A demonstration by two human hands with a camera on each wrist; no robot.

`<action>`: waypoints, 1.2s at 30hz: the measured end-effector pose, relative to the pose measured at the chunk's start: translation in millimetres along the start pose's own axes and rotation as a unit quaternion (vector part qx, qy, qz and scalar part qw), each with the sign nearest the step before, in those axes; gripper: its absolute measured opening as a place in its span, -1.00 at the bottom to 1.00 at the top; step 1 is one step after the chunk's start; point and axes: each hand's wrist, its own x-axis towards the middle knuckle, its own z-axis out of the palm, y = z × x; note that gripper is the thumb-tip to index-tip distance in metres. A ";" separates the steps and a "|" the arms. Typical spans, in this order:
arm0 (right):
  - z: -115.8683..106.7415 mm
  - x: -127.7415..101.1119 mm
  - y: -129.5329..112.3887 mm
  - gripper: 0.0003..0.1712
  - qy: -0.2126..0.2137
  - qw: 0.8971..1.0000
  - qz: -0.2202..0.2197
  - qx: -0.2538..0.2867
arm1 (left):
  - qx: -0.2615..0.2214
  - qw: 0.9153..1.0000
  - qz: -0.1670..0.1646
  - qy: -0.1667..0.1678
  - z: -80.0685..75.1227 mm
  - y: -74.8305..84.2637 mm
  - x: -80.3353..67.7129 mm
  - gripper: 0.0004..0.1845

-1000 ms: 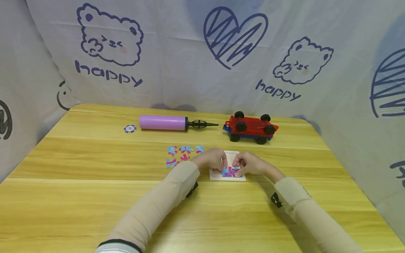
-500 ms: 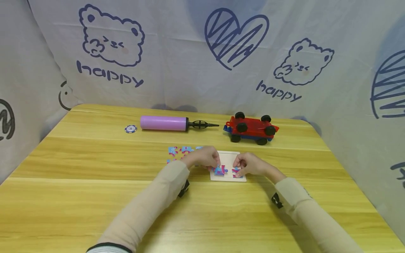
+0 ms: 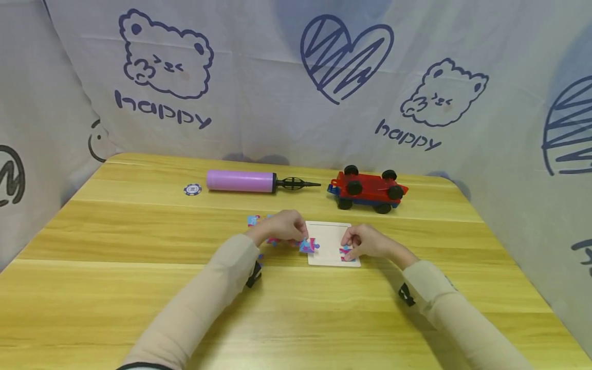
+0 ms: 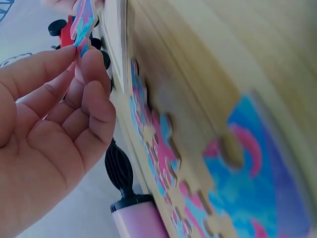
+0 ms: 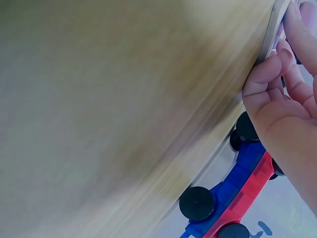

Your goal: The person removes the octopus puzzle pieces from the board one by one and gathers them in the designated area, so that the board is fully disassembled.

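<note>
Between the thumb and fingertips of my left hand [image 3: 284,226] is a blue, pink and purple jigsaw piece [image 3: 307,246], raised over the left edge of a pale square puzzle tray [image 3: 326,232]. The left wrist view shows that pinched piece [image 4: 85,22] at the top. My right hand [image 3: 372,241] holds a second jigsaw piece [image 3: 345,251] at the tray's lower right corner, thumb below and fingers above. That piece is mostly hidden in the right wrist view. Several loose jigsaw pieces [image 4: 262,183] lie left of the tray, partly covered by my left hand and forearm.
Behind the tray lie a purple hand pump [image 3: 240,181] with a black nozzle and a red and blue toy car [image 3: 367,187] with upturned wheels. A poker chip [image 3: 192,189] is at the back left. A printed white cloth [image 3: 259,103] hangs beyond the wooden table [image 3: 296,318].
My left hand has moved left with its piece, away from the piece under my right hand, and the two pieces are apart. The right hand stays in place.
</note>
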 end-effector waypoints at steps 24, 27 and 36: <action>-0.4 -2.1 -2.4 -0.76 -0.006 1.000 -0.008 0.021 | -0.063 0.998 -0.002 -0.002 -23.8 -31.6 -38.3 -0.91; -0.3 -1.4 -1.2 -0.76 -0.008 1.000 -0.013 0.023 | -0.070 0.997 -0.002 -0.013 -25.1 -34.9 -41.6 -0.92; 0.2 0.2 -0.7 -0.77 -0.010 1.000 -0.003 0.015 | -0.053 0.998 -0.021 -0.020 -25.1 -37.2 -47.9 -0.94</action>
